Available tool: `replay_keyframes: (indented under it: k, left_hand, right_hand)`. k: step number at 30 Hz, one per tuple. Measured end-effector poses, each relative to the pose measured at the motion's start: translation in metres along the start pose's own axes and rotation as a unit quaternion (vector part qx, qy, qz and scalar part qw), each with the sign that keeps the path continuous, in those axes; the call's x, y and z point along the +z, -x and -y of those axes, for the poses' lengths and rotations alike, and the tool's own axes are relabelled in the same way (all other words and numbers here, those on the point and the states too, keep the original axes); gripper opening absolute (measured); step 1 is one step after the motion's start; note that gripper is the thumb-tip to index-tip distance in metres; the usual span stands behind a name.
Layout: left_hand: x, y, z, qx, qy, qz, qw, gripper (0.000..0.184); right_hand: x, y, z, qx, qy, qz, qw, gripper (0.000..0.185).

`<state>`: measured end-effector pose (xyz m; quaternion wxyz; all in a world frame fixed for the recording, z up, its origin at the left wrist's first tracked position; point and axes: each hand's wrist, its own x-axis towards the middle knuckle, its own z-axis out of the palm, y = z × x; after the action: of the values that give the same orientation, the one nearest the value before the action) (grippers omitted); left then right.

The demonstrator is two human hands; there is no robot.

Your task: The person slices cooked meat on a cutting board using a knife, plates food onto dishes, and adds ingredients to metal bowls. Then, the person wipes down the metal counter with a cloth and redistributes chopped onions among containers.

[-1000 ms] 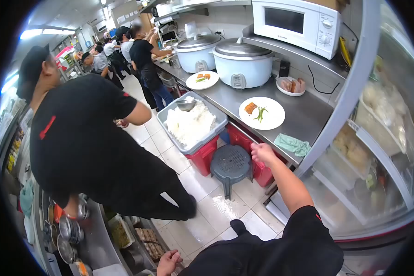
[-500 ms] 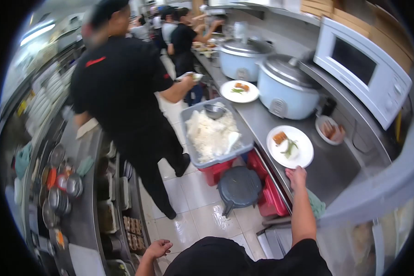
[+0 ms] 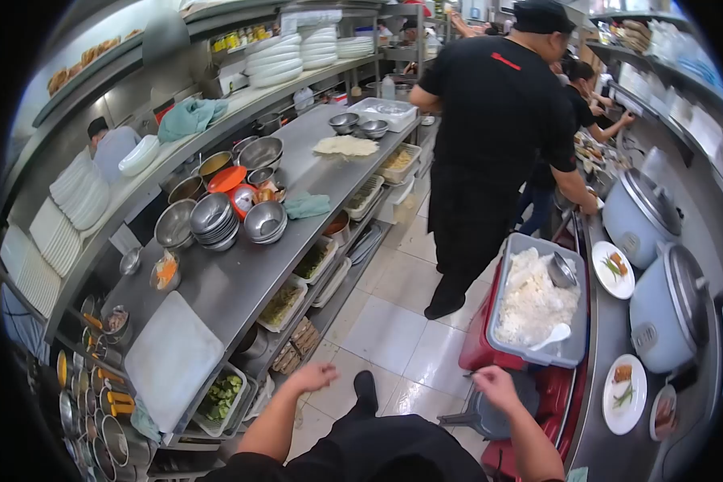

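My left hand (image 3: 313, 376) hangs over the tiled floor beside the left counter, fingers loosely apart, holding nothing. Lower right, my right hand (image 3: 496, 387) is in the air above a dark grey round lid (image 3: 502, 406), its fingers loosely bent and bare. Just beyond it stands a grey tub (image 3: 580, 321) of cooked rice (image 3: 530, 297), with a metal bowl (image 3: 561, 271) and a white scoop (image 3: 553, 335) in the rice. To the right, a white plate (image 3: 623, 414) with a browned piece of food and green beans rests on the steel counter, apart from my hand.
A co-worker (image 3: 494, 120) in black stands ahead in the aisle. The left counter (image 3: 241, 277) carries stacked metal bowls (image 3: 213, 217) and a white cutting board (image 3: 173, 361). Rice cookers (image 3: 659, 309) and another plate (image 3: 613, 271) line the right counter.
My right hand has let go of the plate and moved left off the counter. The view has turned left, showing more of the left counter. The co-worker's hand now reaches toward the right counter.
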<state>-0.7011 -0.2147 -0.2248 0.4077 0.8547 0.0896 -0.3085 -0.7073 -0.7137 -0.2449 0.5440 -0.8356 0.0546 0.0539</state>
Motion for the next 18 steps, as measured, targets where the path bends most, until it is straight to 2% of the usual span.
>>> replay_keyframes:
  k: [1, 3, 4, 5, 7, 9, 13, 15, 18]
  left_hand:
    - [-0.021, -0.009, -0.007, 0.053, 0.051, -0.056, 0.996, 0.047]
    - [-0.079, -0.021, -0.039, 0.104, 0.034, -0.141, 0.984, 0.045]
    - [-0.104, -0.031, -0.049, 0.102, 0.070, -0.179, 0.976, 0.043]
    - [-0.136, -0.019, -0.084, 0.108, 0.042, -0.200, 0.973, 0.049]
    - [-0.177, -0.062, -0.086, 0.119, 0.076, -0.220, 0.965, 0.049]
    - [-0.206, -0.087, -0.108, 0.144, 0.032, -0.204, 0.968, 0.049]
    - [-0.249, -0.139, -0.164, 0.227, -0.104, -0.156, 0.956, 0.052]
    - [-0.267, -0.172, -0.185, 0.262, -0.193, -0.125, 0.937, 0.054]
    - [-0.309, -0.213, -0.226, 0.207, -0.252, -0.069, 0.943, 0.056]
  right_hand:
    - [0.016, -0.016, 0.050, -0.041, 0.109, 0.056, 0.992, 0.022]
    - [0.048, -0.064, 0.113, -0.120, 0.199, 0.114, 0.966, 0.029]
    - [0.061, -0.090, 0.136, -0.170, 0.238, 0.145, 0.945, 0.030]
    - [0.073, -0.114, 0.153, -0.218, 0.275, 0.176, 0.920, 0.030]
    - [0.093, -0.169, 0.179, -0.222, 0.288, 0.159, 0.918, 0.029]
    - [0.106, -0.229, 0.199, -0.225, 0.328, 0.149, 0.905, 0.029]
    - [0.118, -0.335, 0.240, -0.322, 0.349, 0.142, 0.868, 0.027]
    - [0.123, -0.363, 0.280, -0.281, 0.358, 0.125, 0.882, 0.030]
    - [0.124, -0.424, 0.327, -0.288, 0.335, 0.123, 0.888, 0.034]
